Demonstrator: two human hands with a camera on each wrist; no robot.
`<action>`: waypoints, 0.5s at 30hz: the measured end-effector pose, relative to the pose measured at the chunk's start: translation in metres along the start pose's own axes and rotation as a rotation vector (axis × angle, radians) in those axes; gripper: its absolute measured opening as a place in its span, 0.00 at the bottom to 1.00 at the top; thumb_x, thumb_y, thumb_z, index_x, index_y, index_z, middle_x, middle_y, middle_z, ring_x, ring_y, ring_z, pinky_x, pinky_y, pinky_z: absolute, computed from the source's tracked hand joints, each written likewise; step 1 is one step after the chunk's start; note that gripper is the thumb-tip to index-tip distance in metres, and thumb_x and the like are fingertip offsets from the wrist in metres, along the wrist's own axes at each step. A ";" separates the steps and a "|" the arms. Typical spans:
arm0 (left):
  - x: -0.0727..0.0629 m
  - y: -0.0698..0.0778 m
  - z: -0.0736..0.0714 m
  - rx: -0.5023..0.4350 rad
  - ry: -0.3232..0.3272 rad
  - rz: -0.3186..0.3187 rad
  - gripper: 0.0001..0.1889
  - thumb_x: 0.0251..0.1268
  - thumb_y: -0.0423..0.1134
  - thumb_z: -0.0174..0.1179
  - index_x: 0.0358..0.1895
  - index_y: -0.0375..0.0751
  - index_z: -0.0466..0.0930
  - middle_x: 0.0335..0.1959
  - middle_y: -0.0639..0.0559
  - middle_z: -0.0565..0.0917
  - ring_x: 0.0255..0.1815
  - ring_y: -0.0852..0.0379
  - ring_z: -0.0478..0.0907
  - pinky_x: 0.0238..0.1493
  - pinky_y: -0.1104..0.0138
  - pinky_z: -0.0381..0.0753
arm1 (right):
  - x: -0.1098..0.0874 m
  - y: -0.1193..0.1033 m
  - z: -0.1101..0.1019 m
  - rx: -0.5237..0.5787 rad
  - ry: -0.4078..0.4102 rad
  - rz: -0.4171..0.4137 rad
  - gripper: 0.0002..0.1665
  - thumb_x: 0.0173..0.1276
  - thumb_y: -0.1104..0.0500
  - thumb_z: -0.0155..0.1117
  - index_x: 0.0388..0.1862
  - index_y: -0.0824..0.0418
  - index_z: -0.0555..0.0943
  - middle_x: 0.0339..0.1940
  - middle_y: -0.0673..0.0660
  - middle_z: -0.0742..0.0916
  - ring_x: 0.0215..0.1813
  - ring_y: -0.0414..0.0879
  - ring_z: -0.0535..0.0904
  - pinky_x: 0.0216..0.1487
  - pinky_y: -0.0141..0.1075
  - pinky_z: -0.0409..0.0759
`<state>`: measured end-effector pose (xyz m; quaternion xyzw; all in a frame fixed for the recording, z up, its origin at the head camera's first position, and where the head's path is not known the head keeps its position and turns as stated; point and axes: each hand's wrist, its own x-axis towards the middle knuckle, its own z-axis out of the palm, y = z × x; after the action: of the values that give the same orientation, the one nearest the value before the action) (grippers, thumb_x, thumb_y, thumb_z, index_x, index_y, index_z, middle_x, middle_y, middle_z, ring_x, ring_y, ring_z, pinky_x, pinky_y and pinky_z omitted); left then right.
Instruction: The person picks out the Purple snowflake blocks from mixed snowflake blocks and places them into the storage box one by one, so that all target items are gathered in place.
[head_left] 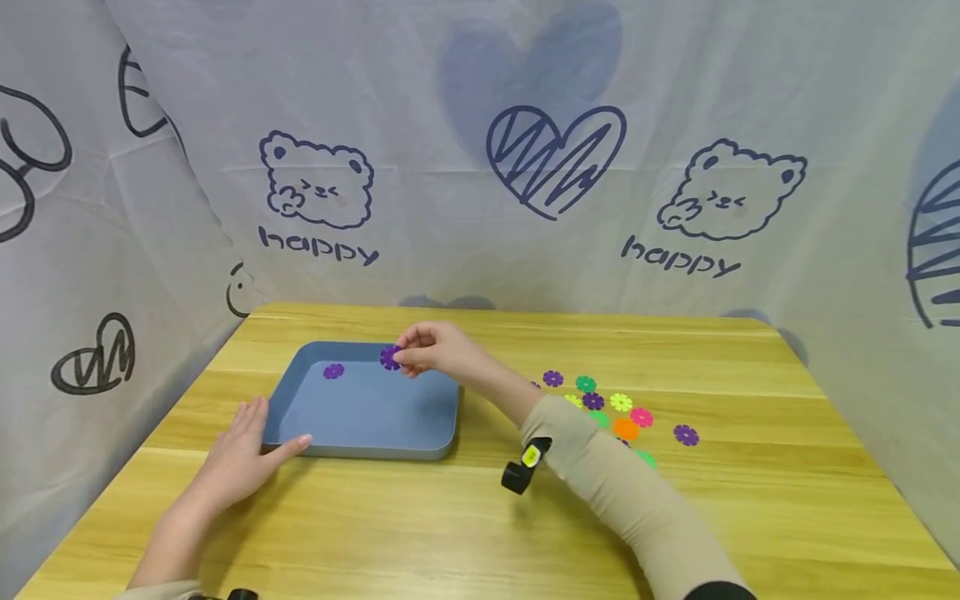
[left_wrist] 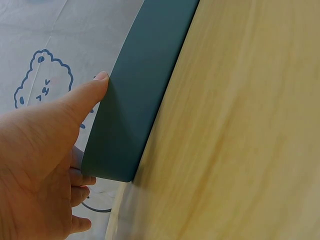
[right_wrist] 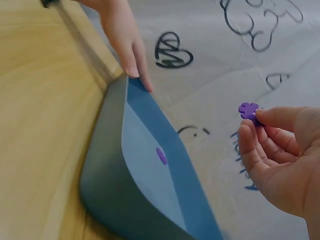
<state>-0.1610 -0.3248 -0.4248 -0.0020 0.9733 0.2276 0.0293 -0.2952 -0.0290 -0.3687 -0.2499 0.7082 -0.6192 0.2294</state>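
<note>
My right hand pinches a purple snowflake building disc between thumb and index finger, over the far right part of a blue-grey rectangular tray. In the right wrist view the notched edge of that purple disc sticks out past the fingertips. Another purple disc lies inside the tray, toward its far left. At the tray's near left corner rests my left hand, its fingers extended along the left side. Its thumb touches the rim of the near wall in the left wrist view.
Right of the tray, partly behind my right forearm, several loose discs lie scattered on the wooden table, among them a pink disc, an orange disc and a purple disc. A white printed curtain hangs behind the table.
</note>
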 end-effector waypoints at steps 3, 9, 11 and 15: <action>0.001 0.000 0.000 0.003 0.002 0.002 0.57 0.66 0.68 0.51 0.74 0.20 0.36 0.74 0.19 0.40 0.76 0.23 0.34 0.67 0.27 0.41 | 0.022 0.005 0.009 0.077 0.060 0.032 0.09 0.68 0.64 0.64 0.44 0.68 0.78 0.32 0.55 0.85 0.37 0.50 0.84 0.47 0.42 0.87; 0.001 0.000 0.001 -0.003 0.003 0.005 0.57 0.66 0.67 0.51 0.74 0.20 0.36 0.74 0.19 0.40 0.76 0.24 0.34 0.67 0.27 0.41 | 0.051 0.017 0.031 0.203 0.145 0.106 0.08 0.68 0.67 0.63 0.42 0.71 0.79 0.28 0.55 0.84 0.29 0.43 0.83 0.56 0.52 0.82; 0.001 0.000 0.002 -0.002 0.005 0.006 0.57 0.66 0.67 0.51 0.74 0.19 0.37 0.74 0.19 0.41 0.76 0.24 0.34 0.67 0.27 0.42 | 0.058 0.021 0.039 0.211 0.154 0.129 0.07 0.68 0.67 0.62 0.42 0.71 0.80 0.27 0.56 0.84 0.28 0.43 0.82 0.57 0.53 0.82; 0.001 -0.001 0.001 0.004 0.004 0.004 0.57 0.66 0.67 0.51 0.74 0.19 0.37 0.74 0.19 0.41 0.76 0.24 0.35 0.67 0.27 0.42 | 0.067 0.024 0.053 0.224 0.195 0.176 0.04 0.68 0.68 0.62 0.39 0.70 0.80 0.27 0.56 0.84 0.26 0.43 0.82 0.57 0.53 0.81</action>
<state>-0.1617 -0.3251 -0.4262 -0.0006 0.9739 0.2256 0.0268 -0.3151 -0.1092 -0.4005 -0.0987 0.6726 -0.6932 0.2394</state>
